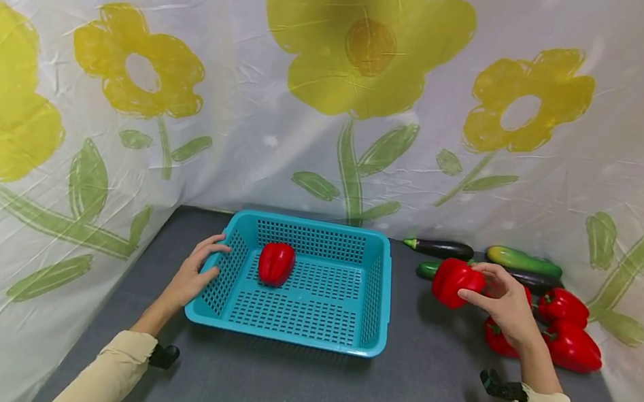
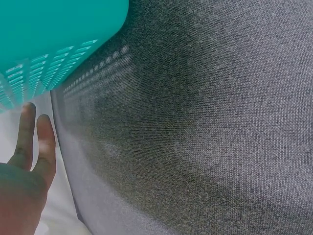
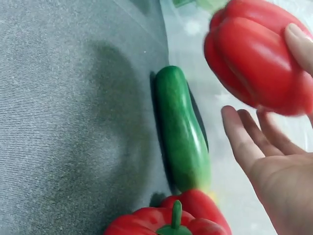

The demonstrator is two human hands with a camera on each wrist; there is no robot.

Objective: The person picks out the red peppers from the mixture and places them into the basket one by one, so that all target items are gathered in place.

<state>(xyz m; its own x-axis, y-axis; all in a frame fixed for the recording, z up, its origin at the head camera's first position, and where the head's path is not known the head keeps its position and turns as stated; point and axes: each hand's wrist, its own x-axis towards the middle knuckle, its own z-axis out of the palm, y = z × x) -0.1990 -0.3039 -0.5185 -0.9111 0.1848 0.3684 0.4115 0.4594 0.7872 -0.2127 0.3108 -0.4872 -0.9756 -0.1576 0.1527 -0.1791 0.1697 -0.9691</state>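
A blue perforated plastic basket point(image 1: 290, 342) stands on the grey table, with one red bell pepper point(image 1: 276, 264) lying inside toward its left. My left hand point(image 1: 196, 271) is at the basket's left side, fingers at the rim; in the left wrist view two fingers point(image 2: 45, 147) reach up to the perforated wall. To the right of the basket, my right hand point(image 1: 507, 309) holds another red bell pepper point(image 1: 451, 283) between thumb and fingers. It is raised off the table, as its shadow and the right wrist view show. Below it lies a green cucumber point(image 3: 180, 127).
Several red bell peppers point(image 1: 573, 346) lie near the right hand, some partly hidden behind it. At the back right are a dark eggplant point(image 1: 445, 248) and a yellow-green cucumber point(image 1: 524, 260). A flowered white curtain point(image 1: 235, 113) hangs behind the table.
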